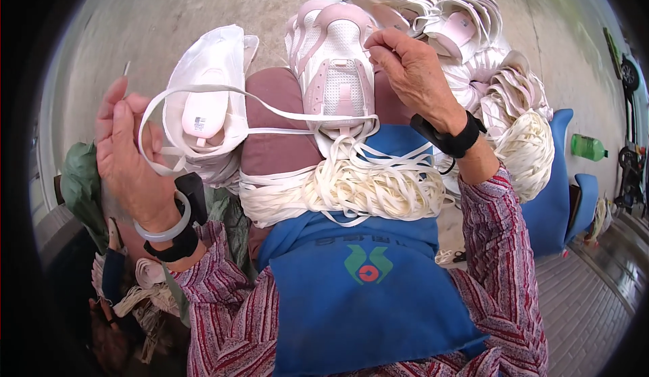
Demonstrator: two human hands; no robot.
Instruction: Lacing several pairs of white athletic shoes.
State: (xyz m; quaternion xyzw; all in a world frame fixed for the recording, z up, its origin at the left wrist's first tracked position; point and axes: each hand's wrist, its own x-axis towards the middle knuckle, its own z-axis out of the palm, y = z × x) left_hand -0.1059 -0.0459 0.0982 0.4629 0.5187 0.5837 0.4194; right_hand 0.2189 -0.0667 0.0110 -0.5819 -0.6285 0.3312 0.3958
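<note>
A white and pink shoe upper (pixel 346 83) lies across my lap, toe pointing away, with another upper beneath it. A flat white shoelace (pixel 215 88) runs from its lower end in a wide loop to my left hand (pixel 128 150). That hand is raised at the left, thumb and fingers closed on the lace, whose thin tip pokes up above them. My right hand (pixel 414 69) is beside the upper's right edge, fingers curled in a pinch. What it pinches is too small to make out. A thick bundle of white laces (pixel 365 191) rests on my lap below the upper.
At the left stands a stack of white uppers (pixel 205 113) with a pink insole. More uppers (pixel 466 29) are piled at the far right, above a hank of laces (pixel 527 154). Further right are a blue chair (pixel 551 194) and a green bottle (pixel 587 147).
</note>
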